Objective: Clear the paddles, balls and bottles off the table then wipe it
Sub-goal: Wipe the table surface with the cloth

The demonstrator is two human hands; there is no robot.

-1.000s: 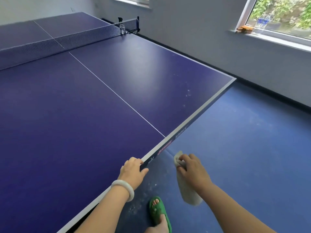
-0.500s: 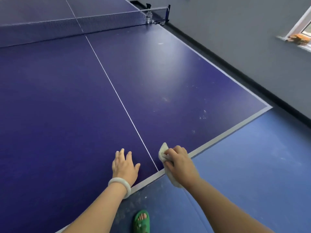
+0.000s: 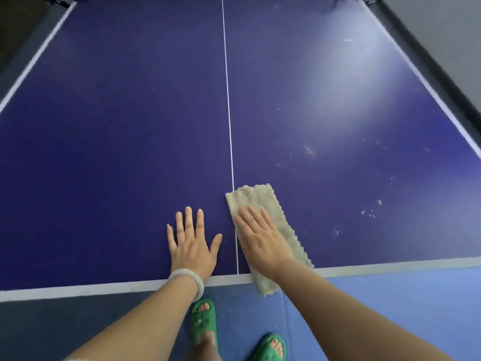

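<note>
Head view shows my right hand has spread the cloth flat on the table, fingers straight as on my left hand, so wiping can begin.

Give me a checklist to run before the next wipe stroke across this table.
1. Cloth lying flat on the table: ok, though its near end hangs over the edge.
2. Right hand pressing flat on the cloth: ok.
3. Left hand braced flat on the table, apart from the cloth: ok.
4. Nothing loose lying in the cloth's path: ok on this half; the far half is out of view, so cannot tell.
5. Surface clean: not ok, white specks lie right of the centre line.
6. Cloth damp enough: cannot tell.
</note>
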